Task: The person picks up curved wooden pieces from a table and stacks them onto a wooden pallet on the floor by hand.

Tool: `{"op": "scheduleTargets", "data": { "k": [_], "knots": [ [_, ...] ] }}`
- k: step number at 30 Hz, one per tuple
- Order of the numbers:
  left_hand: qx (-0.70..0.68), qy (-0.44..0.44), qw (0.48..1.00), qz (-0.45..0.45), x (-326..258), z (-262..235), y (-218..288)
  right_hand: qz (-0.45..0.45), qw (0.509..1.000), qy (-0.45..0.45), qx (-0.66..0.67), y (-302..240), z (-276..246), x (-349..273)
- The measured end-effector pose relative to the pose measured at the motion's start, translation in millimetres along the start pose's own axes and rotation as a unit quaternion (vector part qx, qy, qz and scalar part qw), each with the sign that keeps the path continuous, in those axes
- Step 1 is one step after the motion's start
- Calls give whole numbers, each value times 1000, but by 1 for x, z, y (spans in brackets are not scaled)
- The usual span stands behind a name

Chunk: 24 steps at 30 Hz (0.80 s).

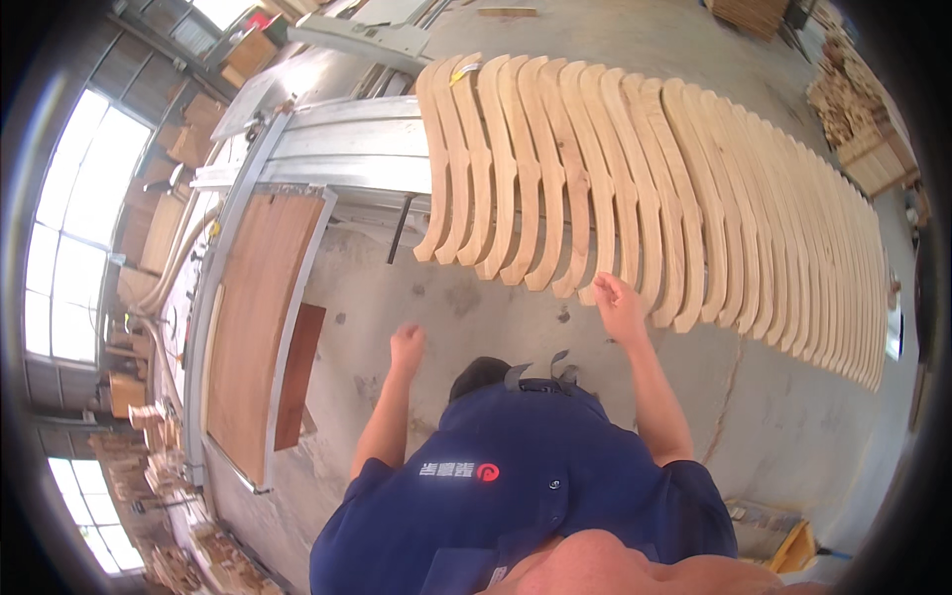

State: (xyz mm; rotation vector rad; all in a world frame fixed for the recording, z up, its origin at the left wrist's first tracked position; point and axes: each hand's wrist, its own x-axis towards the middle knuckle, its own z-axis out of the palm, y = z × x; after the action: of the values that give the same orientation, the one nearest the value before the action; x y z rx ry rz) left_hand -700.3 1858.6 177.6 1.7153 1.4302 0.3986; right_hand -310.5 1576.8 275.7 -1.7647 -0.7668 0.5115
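A long row of curved, pale wooden pieces point(531, 164) lies side by side, their rounded near ends pointing toward me. My right hand point(617, 300) is at the near end of one piece in the middle of the row. Its fingers are curled closed and overlap that end; whether they grip the wood is hidden. My left hand point(408, 349) hangs over the floor, to the left of the row and apart from it. Slightly blurred, it is closed in a loose fist, with nothing visible in it.
Metal rails point(347, 144) of a machine table run under the row's left end. Left of me stands a brown wooden panel point(260, 317) in a metal frame. Stacked wood point(858, 89) sits at the far right. A small yellow item point(463, 73) rests on the row's far left.
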Motion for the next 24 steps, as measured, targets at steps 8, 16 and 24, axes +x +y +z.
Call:
{"op": "scheduleTargets", "data": {
  "k": [8, 16, 24],
  "knots": [
    [-36, -92, 979, 177, 110, 12, 186, 67, 994, -33, -82, -30, 37, 32],
    [48, -160, 981, 102, 228, 28, 215, 112, 989, 29, -87, -64, 100, 36],
    [-180, -194, 964, -20, 276, 53, 181, 126, 989, -6, -79, -102, 162, 64]
  ]
}}
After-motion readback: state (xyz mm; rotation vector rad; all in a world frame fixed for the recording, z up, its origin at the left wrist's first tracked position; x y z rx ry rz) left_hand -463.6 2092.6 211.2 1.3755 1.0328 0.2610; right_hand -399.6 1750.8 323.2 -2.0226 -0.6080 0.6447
